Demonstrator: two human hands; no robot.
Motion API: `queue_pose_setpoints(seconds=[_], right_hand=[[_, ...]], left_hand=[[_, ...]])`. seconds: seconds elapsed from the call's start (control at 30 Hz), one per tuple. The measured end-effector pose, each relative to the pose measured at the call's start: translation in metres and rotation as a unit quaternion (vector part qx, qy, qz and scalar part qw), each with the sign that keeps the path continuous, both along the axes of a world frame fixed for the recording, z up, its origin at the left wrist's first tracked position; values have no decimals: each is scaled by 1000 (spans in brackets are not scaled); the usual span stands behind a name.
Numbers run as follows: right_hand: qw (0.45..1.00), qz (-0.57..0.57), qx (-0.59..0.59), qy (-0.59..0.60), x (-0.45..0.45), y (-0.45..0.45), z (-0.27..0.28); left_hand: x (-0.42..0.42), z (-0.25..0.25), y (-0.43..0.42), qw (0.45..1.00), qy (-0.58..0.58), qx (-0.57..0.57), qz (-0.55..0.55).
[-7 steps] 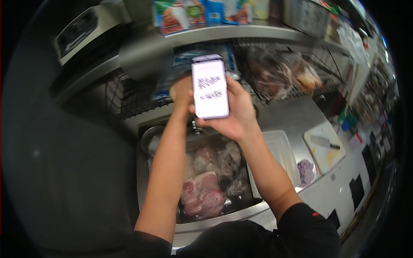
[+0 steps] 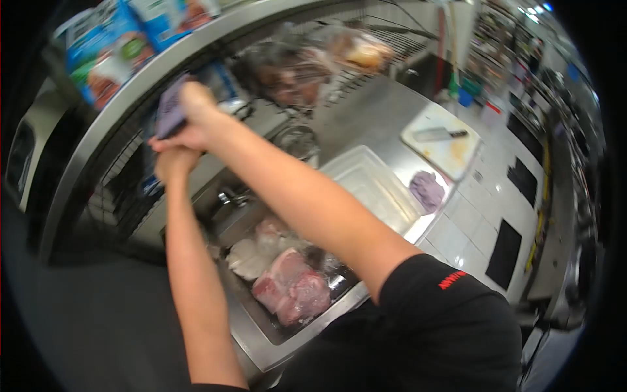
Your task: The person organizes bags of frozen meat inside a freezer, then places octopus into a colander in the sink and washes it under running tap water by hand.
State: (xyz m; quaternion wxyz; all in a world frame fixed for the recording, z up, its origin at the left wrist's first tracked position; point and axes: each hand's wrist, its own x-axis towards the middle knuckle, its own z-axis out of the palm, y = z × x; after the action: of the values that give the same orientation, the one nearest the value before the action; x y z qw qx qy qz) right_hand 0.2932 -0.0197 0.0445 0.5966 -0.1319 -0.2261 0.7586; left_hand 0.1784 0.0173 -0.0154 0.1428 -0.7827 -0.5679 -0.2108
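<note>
A smartphone (image 2: pixel 170 110) is held by my right hand (image 2: pixel 198 116), its fingers closed around it. The phone is turned so that its screen is seen only at a steep slant. Just below it, my left hand (image 2: pixel 175 164) is close against the right one; its fingers are hidden. Both arms reach over a steel sink (image 2: pixel 277 336) toward the shelf. In the sink lie a large piece of raw meat (image 2: pixel 292 287) and a paler wrapped piece (image 2: pixel 248 259), beside the faucet (image 2: pixel 233 196).
Bagged food (image 2: pixel 294 72) rests on a wire rack at the back. Blue printed packages (image 2: pixel 111 55) stand on the upper steel shelf (image 2: pixel 140 70). Right of the sink are a clear plastic container (image 2: pixel 366 183), a purple cloth (image 2: pixel 427 191), and a cutting board (image 2: pixel 450 157) with a knife (image 2: pixel 436 134).
The camera view has turned to the right, so hands and phone now appear farther left. The phone's bright screen, facing me before, is seen at a slant.
</note>
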Motion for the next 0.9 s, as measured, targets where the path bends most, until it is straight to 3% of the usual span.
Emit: queue_pose_setpoints(seconds=[0.03,0.1,0.13,0.17,0.2,0.27,0.33,0.4,0.43,0.47,0.57,0.6,0.63,0.67,0.73,0.77,0.83,0.87,0.9], right_hand=[[995,-68,50,-47,1,9,7],[981,-81,-39,-171,7,44,18],[981,-94,-45,-166,7,60,17],[807,-195,138,-540,5,84,14],[460,-247,284,-804,11,88,16],[581,-369,154,-709,-1,69,5],[622,-509,158,-574,6,6,0],[661,-520,265,-472,44,-72,-15],[674,-486,299,-470,66,-101,-30],[685,-449,335,-466,89,-128,-46],[660,-287,299,-627,185,-189,-97],[650,-241,230,-683,225,-202,-118],[614,-269,225,-707,265,-212,-144],[578,-231,129,-772,305,-227,-167],[446,-157,-34,-880,386,-253,-226],[431,-156,-26,-888,428,-271,-273],[422,-132,-66,-895,464,-293,-308],[430,-110,-115,-889,463,-309,-316],[426,-118,-73,-894,466,-315,-330]], left_hand=[[17,24,-20,991,19,-126,41],[29,32,-39,992,-77,-93,31],[24,20,-30,993,-113,-16,-9],[27,26,-39,995,-95,-30,-4],[28,31,-45,996,-76,-44,3],[24,23,-38,998,-62,1,-23],[21,17,-29,999,-53,1,-14],[16,14,-35,996,-32,82,-28],[20,15,-45,983,-95,148,-50],[23,18,-51,984,-93,145,-43],[16,8,-54,933,-290,178,-118],[17,2,-64,935,-287,179,-110],[23,-4,-82,917,-226,309,-116],[32,-11,-101,879,-159,432,-122],[54,-60,-133,878,-243,339,-235],[74,-99,-158,889,-354,166,-240],[113,-166,-200,866,-412,-144,-245],[126,-208,-215,881,-345,-268,-181],[135,-252,-226,887,-275,-321,-187]])
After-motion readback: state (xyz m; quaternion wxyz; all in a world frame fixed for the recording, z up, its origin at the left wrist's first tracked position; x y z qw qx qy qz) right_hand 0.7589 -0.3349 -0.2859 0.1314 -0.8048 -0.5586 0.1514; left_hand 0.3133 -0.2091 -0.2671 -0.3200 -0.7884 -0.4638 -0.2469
